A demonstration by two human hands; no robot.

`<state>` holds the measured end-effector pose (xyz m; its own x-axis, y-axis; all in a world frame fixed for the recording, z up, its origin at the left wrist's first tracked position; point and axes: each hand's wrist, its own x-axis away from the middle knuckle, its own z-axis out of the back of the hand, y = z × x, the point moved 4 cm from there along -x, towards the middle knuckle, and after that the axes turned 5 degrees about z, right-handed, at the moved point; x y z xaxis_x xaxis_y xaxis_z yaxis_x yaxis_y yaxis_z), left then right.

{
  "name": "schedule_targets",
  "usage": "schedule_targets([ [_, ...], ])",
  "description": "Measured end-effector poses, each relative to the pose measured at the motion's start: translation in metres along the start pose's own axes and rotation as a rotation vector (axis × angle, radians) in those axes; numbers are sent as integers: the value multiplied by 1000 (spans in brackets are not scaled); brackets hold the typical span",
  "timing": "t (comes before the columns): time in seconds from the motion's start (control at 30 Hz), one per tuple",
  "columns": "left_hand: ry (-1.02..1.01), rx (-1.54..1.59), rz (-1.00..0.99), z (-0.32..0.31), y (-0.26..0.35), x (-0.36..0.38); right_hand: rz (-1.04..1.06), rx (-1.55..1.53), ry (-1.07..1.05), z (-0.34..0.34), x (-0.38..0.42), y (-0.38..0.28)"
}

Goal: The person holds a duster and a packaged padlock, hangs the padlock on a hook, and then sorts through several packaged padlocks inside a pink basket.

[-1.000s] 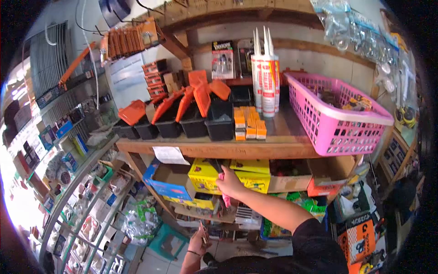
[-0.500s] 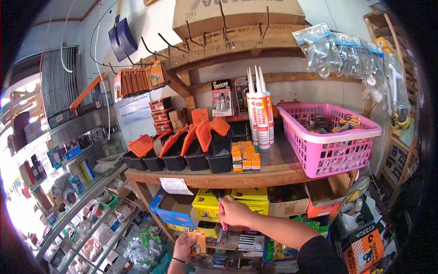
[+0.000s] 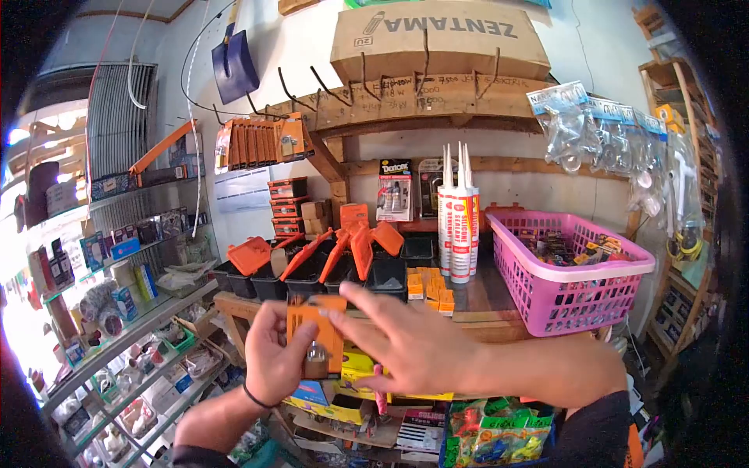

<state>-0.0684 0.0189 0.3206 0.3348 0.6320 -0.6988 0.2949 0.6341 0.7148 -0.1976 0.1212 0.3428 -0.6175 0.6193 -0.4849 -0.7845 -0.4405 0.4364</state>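
Note:
My left hand [image 3: 273,355] grips an orange carded pack [image 3: 329,347], its thumb across the front. A small shiny metal and brown piece, padlock-like, shows in the pack's lower part. My right hand [image 3: 417,343] reaches in from the right with fingers stretched out, fingertips at or close to the pack's upper right edge. Below its thumb a pink handle [image 3: 381,399] stands in front of the lower shelf, apparently apart from the hand. The card hides part of my left fingers.
Black bins [image 3: 308,285] with orange lids line the wooden shelf, beside small orange boxes [image 3: 428,288], silicone sealant tubes [image 3: 460,226] and a pink basket [image 3: 573,292]. Similar orange packs [image 3: 253,144] hang from a hook. Bagged goods [image 3: 499,433] sit below; glass shelving [image 3: 140,327] stands left.
My right hand has let go of the pink handle and come up to the pack. My left hand has raised the orange pack from low down to bin-front height. The view has shifted.

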Motion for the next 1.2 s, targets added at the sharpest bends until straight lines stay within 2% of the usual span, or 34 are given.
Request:
schedule_targets([
  [0.07, 19, -34, -123, 1, 16, -24, 6, 163, 130, 19, -14, 10],
  [0.2, 30, 64, -230, 4, 41, -68, -89, 256, 169, 45, -49, 24],
  [0.27, 15, 145, -298, 10, 49, -85, -56, 304, 225, 53, -67, 29],
  [0.3, 23, 146, -307, 15, 53, -92, -37, 381, 242, 54, -76, 32],
  [0.43, -21, 205, -359, 33, 55, -119, -11, 335, 299, 56, -108, 38],
  [0.47, -37, 228, -338, 37, 53, -126, -45, 324, 211, 55, -115, 42],
  [0.5, -55, 250, -314, 42, 51, -134, -44, 326, 211, 53, -124, 46],
  [0.53, -68, 154, -351, 49, 48, -144, -63, 291, 210, 50, -133, 51],
  [0.63, -8, 183, -432, 66, 42, -175, -113, 259, 194, 40, -163, 62],
  [0.73, -49, 242, -399, 83, 34, -210, -122, 316, 331, 35, -191, 74],
  [0.83, -94, 313, -366, 91, 29, -234, -93, 459, 338, 35, -218, 88],
  [0.9, -59, 220, -424, 97, 29, -252, -166, 452, 258, 41, -236, 101],
  [0.93, 5, -10, -472, 104, 32, -262, -182, 553, 195, 43, -242, 104],
  [0.97, 3, -3, -479, 108, 30, -269, -199, 654, 132, 45, -247, 107],
  [1.03, 235, -414, -754, 114, 44, -265, -193, 707, 150, 47, -254, 119],
  [1.1, 279, -451, -766, 120, 48, -265, -235, 775, 176, 51, -258, 130],
  [1.17, 403, -865, -1130, 117, 55, -254, -252, 805, 189, 53, -261, 140],
  [1.2, 321, -876, -1071, 117, 54, -254, -236, 794, 202, 54, -262, 141],
])
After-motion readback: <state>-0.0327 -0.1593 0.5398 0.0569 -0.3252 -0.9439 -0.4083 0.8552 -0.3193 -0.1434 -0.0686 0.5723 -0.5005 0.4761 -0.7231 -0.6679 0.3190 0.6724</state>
